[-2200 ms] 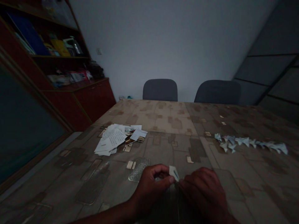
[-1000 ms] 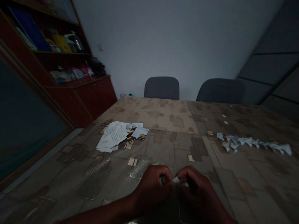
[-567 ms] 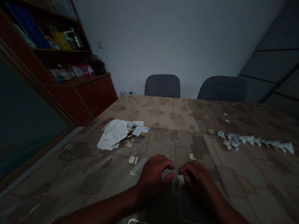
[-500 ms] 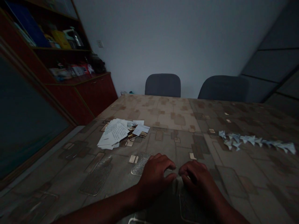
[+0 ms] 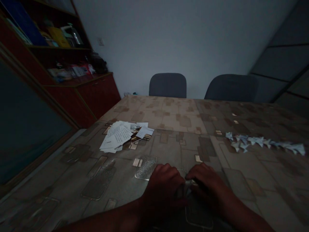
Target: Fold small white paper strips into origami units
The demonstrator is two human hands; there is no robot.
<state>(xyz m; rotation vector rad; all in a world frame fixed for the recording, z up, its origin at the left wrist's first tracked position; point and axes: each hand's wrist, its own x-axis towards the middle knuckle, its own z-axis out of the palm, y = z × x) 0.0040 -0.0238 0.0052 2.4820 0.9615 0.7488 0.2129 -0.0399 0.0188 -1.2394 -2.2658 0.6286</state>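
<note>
So, one paper piece (image 5: pixel 190 184) in hand, a row lying done

The right hand (image 5: pixel 205 179) is curled over the paper piece, its fingers closed down on it near the worktop (image 5: pixel 169 111). The left hand (image 5: pixel 164 184) is closed just beside it, knuckles up, and the dim light hides whether it grips the paper too. The piece sits between the hands, mostly covered, so its shape can't be made out.

Just ahead of the left hand lies a glittery clear pad (image 5: pixel 145 167), with nothing on it. Farther ahead and to the left is a loose pile of white sheets (image 5: pixel 116 137), some handwritten or printed, with a few photos (image 5: pixel 142 137) mixed in at its edge.

Well off to the right of the right hand runs a line of small folded paper shapes (image 5: pixel 262 141), set close together. Going by how things lie, that line looks like the finished part, and the piece in hand is a further one, not yet among them. How many more would follow can't be told from here.

Beyond the worktop stand two dark chairs (image 5: pixel 167 85).
</note>
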